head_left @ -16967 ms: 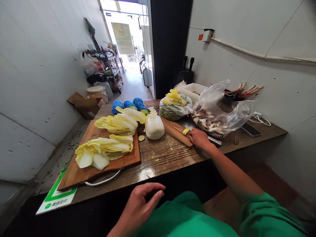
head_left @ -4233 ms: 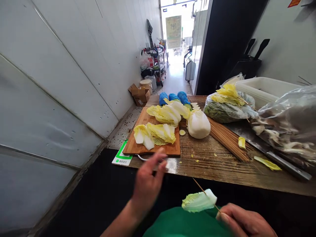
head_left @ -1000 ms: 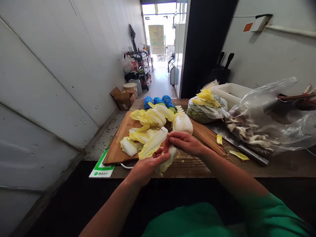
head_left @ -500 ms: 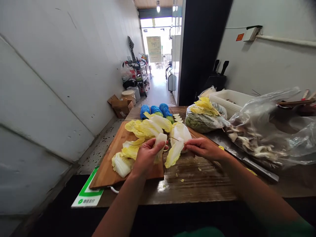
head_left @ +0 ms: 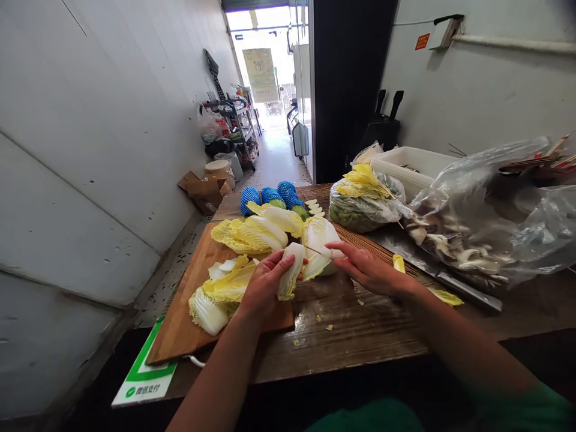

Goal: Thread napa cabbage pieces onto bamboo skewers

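Left fingers (head_left: 272, 259) pinch a leaf (head_left: 290, 273) mid-view; at three o'clock, right fingers (head_left: 345, 247) grip a second leaf (head_left: 317, 263), a skewer (head_left: 312, 248) showing between. A greens bag (head_left: 355, 213) sits at two, a mushroom bag (head_left: 533, 225) further at three, on the brown surface (head_left: 360, 345) beside the wall (head_left: 513, 90).

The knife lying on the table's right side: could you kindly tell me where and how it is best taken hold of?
I'd grip it by its metal handle, the right hand coming from the near right: the handle slants toward that side, while the blade runs away leftward beside the mushroom bag.
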The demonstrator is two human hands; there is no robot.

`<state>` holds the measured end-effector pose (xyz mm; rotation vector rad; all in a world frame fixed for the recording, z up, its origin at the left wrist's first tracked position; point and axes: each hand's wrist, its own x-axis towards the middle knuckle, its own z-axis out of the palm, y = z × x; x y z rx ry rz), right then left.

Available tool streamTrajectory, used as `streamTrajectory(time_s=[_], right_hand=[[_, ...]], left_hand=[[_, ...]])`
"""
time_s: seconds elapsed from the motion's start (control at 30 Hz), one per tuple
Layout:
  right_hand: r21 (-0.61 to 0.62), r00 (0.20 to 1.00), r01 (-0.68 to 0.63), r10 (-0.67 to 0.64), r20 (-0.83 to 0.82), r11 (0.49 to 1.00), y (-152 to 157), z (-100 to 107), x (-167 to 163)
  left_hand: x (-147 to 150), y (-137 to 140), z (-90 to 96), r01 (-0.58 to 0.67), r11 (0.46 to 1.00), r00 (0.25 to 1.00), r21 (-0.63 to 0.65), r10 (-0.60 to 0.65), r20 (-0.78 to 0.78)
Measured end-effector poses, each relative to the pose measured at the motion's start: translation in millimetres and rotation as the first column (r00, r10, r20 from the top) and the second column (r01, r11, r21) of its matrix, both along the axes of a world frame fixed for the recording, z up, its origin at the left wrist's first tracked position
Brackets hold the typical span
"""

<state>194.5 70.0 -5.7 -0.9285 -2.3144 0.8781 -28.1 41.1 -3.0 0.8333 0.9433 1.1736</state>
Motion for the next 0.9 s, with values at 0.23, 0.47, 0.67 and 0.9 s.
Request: streamTrajectory(time_s=[0.23,0.47,0.67,0.9], right_hand=[[0.212,0.999,0.02,-0.01,-0.048,0.977,-6,1,1],[-0.223,0.961,-0.024,-0.039,-0.275,0.975,-13,20,3],[-0.48,0.962,-0.086,-0.054,-0.269,0.873,-9,17,2],[-0.401,0.961,-0.046,-0.069,-0.267,0.915,-2,3,-6]], left_hand=[[0,-1,-4.5,-0.025,1.0,0.993,0.017,0.023,0.116],[1,-6,-3.6,0.041,0.999,0.992,0.016,-0.043,0.122],[1,-8,-6.9,0.144,0.989,0.981,0.026,-0.146,0.125],[3,-9,-5.2,0.169,0.986,0.978,0.009,-0.168,0.123]])
